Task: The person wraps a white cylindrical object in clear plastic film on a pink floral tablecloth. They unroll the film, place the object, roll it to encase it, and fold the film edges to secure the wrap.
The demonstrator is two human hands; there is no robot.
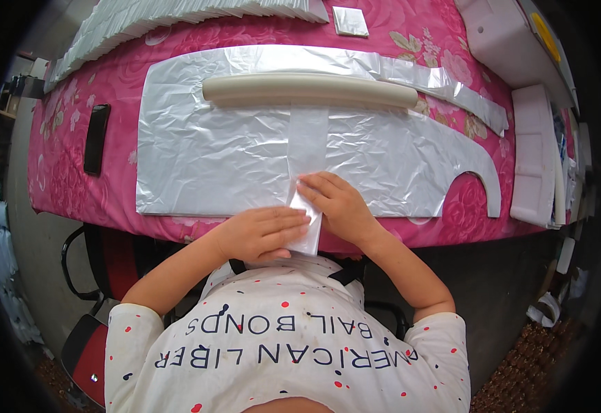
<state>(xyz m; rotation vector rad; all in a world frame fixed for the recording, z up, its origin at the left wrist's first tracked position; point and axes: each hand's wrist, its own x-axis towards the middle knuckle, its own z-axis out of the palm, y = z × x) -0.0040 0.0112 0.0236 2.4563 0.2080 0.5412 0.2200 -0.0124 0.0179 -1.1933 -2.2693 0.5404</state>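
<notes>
At the near table edge, a folded white plastic bag (pixel 304 230) lies as a narrow strip between my hands. My left hand (pixel 262 232) is closed on its left side, fingers together across the top. My right hand (pixel 335 203) pinches it at the upper right with bent fingers. From there a flat strip of the same film runs away from me over a spread layer of white plastic bags (pixel 204 158). These have a cut-out handle curve at the right. Across them rests a long beige tube (pixel 307 91); whatever is beneath it is hidden.
A pink flowered cloth (pixel 59 165) covers the table. A black phone (pixel 97 140) lies at the left. Far off are a long row of folded bags (pixel 176 17) and one small folded packet (pixel 350 21). White foam boxes (pixel 531 155) stand right; a red-black chair (pixel 87 358) is lower left.
</notes>
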